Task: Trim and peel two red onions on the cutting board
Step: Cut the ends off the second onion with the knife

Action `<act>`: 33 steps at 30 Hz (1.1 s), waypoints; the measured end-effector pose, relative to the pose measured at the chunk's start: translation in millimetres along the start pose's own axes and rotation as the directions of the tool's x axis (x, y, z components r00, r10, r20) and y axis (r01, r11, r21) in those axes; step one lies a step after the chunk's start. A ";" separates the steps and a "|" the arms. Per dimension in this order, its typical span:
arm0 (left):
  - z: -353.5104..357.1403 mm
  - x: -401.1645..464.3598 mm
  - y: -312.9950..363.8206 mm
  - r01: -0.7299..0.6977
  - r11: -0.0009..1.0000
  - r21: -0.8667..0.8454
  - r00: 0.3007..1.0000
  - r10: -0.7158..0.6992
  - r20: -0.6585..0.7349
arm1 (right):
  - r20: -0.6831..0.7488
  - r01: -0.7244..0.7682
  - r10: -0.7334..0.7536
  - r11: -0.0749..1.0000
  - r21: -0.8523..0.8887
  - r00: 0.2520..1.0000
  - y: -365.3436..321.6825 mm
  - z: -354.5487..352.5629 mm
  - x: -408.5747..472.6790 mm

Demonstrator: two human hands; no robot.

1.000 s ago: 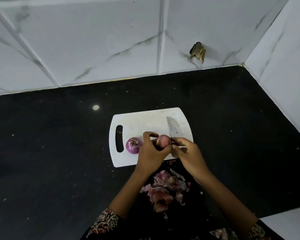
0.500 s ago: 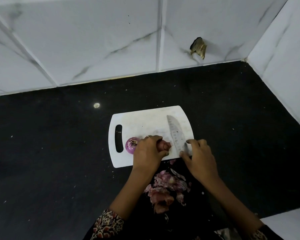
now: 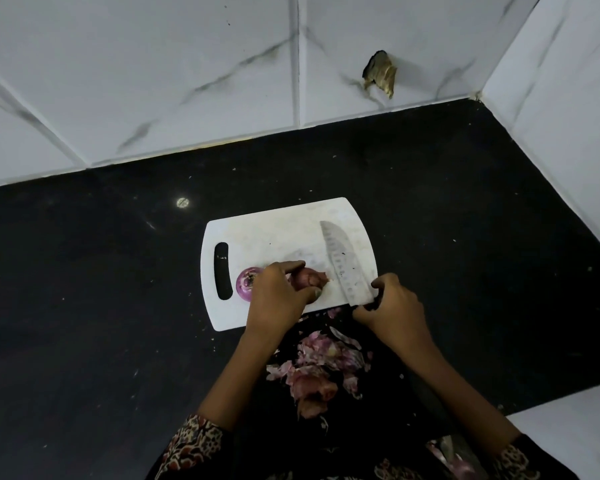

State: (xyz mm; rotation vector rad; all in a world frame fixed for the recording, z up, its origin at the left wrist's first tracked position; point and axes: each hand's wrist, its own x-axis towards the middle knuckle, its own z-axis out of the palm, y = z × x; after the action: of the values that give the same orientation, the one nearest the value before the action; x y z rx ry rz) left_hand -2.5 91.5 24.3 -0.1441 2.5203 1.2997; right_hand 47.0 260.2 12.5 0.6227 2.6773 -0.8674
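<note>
Roughly halfway. One peeled onion (image 3: 245, 283) sits at the board's (image 3: 274, 230) near-left, by the handle slot. Left hand (image 3: 280, 299) grips the second onion (image 3: 307, 277), skin partly on, stub untrimmed. Right hand (image 3: 392, 308) grips the knife (image 3: 343, 265), blade flat on board. Peels (image 3: 321, 368) heaped on desk (image 3: 84, 306) at the near edge.

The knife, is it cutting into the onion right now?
No, the knife lies flat on the cutting board, beside the onion the left hand holds.
</note>
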 end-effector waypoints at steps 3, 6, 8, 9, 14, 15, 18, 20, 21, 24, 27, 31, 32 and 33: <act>-0.8 1.9 -1.0 0.040 0.997 -0.070 0.999 -0.039 0.004 | 0.027 0.011 -0.014 0.997 0.078 1.000 0.6 -3.2 3.1; -1.9 2.7 -2.0 0.072 0.988 -0.139 0.997 -0.073 0.001 | 0.115 0.016 -0.048 0.965 0.262 0.992 -0.5 -6.1 2.4; -0.1 1.9 -0.7 0.049 0.988 -0.150 0.998 -0.053 -0.021 | 0.188 0.008 -0.083 0.931 0.365 0.979 -6.7 -9.9 -0.7; 1.5 1.7 0.1 0.032 0.989 -0.145 0.999 -0.037 -0.036 | 0.202 0.027 -0.111 0.926 0.377 0.973 -9.8 -11.6 -2.2; 7.3 4.5 3.5 -0.011 0.994 -0.112 0.997 0.003 -0.079 | 0.157 0.275 -0.289 0.956 0.107 0.944 -25.3 -14.4 -12.9; 7.4 5.2 3.5 -0.016 0.994 -0.107 0.996 0.007 -0.083 | 0.154 0.283 -0.291 0.957 0.070 0.944 -27.5 -13.7 -15.5; 6.7 6.4 2.8 -0.013 0.993 -0.116 0.996 0.003 -0.087 | 0.152 0.283 -0.276 0.959 -0.024 0.949 -31.2 -11.5 -20.4; 6.7 6.9 1.7 -0.008 0.993 -0.121 0.996 -0.003 -0.091 | 0.156 0.269 -0.255 0.960 -0.075 0.954 -33.5 -10.8 -21.1; 6.9 7.0 1.4 -0.008 0.992 -0.122 0.995 -0.004 -0.095 | 0.161 0.262 -0.246 0.961 -0.090 0.956 -35.3 -10.7 -21.8; 8.6 7.8 1.1 -0.006 0.992 -0.125 0.995 -0.007 -0.104 | 0.169 0.252 -0.228 0.958 -0.137 0.959 -38.0 -10.4 -26.0; 9.7 8.3 1.4 -0.015 0.993 -0.116 0.995 0.003 -0.104 | 0.154 0.259 -0.230 0.944 -0.205 0.961 -41.8 -10.9 -30.0; 12.4 8.6 2.8 -0.028 0.993 -0.112 0.993 0.015 -0.114 | 0.133 0.267 -0.240 0.930 -0.251 0.962 -48.7 -4.3 -20.8; 12.9 8.9 3.9 -0.030 0.993 -0.111 0.993 0.017 -0.121 | 0.127 0.267 -0.242 0.932 -0.245 0.962 -49.0 -2.9 -18.8; 13.6 9.5 4.6 -0.032 0.993 -0.110 0.992 0.017 -0.129 | 0.128 0.264 -0.239 0.936 -0.235 0.963 -48.4 -2.4 -18.6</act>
State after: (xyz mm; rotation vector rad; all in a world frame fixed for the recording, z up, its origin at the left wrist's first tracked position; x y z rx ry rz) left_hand -9.6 105.7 17.6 -0.2285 2.5614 1.4867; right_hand 40.2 220.4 45.1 0.1768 2.7523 -0.5831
